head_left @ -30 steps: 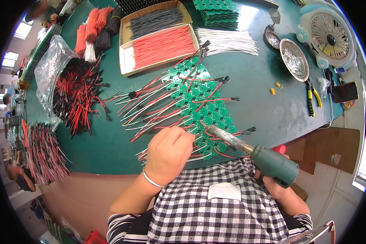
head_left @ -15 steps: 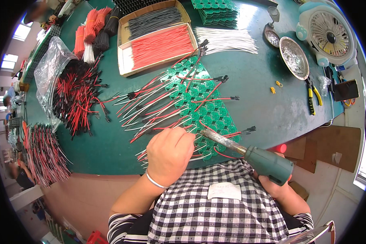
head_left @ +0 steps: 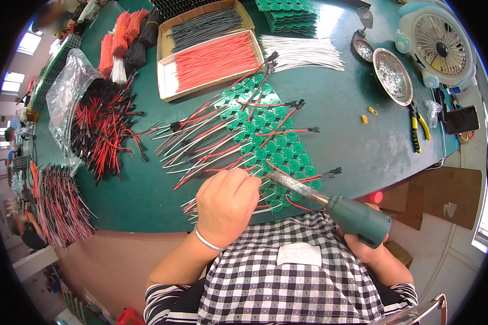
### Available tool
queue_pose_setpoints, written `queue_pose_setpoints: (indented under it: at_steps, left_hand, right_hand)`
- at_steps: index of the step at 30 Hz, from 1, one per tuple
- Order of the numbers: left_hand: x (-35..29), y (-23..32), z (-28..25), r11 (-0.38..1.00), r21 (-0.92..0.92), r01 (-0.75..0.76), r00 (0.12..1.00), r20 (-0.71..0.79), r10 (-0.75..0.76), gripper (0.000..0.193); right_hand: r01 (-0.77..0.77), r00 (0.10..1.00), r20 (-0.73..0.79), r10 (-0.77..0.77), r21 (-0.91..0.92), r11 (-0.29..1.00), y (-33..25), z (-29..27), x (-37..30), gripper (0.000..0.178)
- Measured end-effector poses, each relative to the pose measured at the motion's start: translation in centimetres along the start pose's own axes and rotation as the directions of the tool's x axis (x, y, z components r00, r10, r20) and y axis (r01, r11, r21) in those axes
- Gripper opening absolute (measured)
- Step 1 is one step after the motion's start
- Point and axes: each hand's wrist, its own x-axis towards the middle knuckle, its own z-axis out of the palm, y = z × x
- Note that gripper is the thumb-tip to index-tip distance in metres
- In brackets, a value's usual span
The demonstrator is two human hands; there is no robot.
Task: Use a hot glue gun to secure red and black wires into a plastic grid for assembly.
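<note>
A sheet of green round circuit boards [head_left: 279, 142] lies on the table in front of me, with red, white and black wires [head_left: 200, 142] fanning out from its left side. My left hand [head_left: 228, 197] is closed in a pinch over the sheet's near left edge, on a wire; its fingertips are mostly hidden. In my right hand [head_left: 363, 246] is a soldering iron with a thick green handle [head_left: 359, 219]. Its metal barrel points left, and the tip meets the boards just beside my left fingertips. Red leads with black connectors [head_left: 331, 173] stick out to the right.
Boxes of red wires [head_left: 217, 62] and dark wires [head_left: 206, 28] stand at the back, beside loose white wires [head_left: 301, 53]. Wire bundles [head_left: 100, 127] lie left. On the right are a metal bowl [head_left: 392, 77], pliers [head_left: 416, 130] and a fan [head_left: 439, 46].
</note>
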Motion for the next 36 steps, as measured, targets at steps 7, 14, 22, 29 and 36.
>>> queue_pose_setpoints:
  at_steps: [7,14,22,29,36]
  left_hand:
    - [0.0,0.1,0.2,1.0,0.007,0.006,1.0,0.016,-0.006,0.018]
    - [-0.7,-0.1,-0.1,0.998,0.068,0.002,0.998,0.057,-0.006,0.021]
    - [-0.6,-1.3,-1.9,0.995,0.099,0.017,0.997,-0.072,-0.01,0.01]
    - [-0.1,-13.5,-9.5,0.899,0.269,0.346,0.911,-0.325,-0.253,0.011]
    - [-1.3,-19.4,-11.4,0.834,0.44,0.332,0.943,-0.185,-0.278,0.022]
  right_hand:
    - [-0.17,0.984,-0.053,0.172,0.037,0.985,1.1,0.0,-1.4,0.024]
    - [-0.204,0.94,-0.138,0.313,0.507,0.838,1.3,1.1,-1.8,0.061]
    - [-0.024,0.952,-0.246,0.18,0.529,0.848,2.9,1.1,-1.6,0.058]
    - [-0.097,0.917,-0.272,0.29,0.553,0.827,1.3,0.8,-0.4,0.059]
    - [-0.11,0.909,-0.287,0.302,0.533,0.839,0.5,1.0,-0.3,0.054]
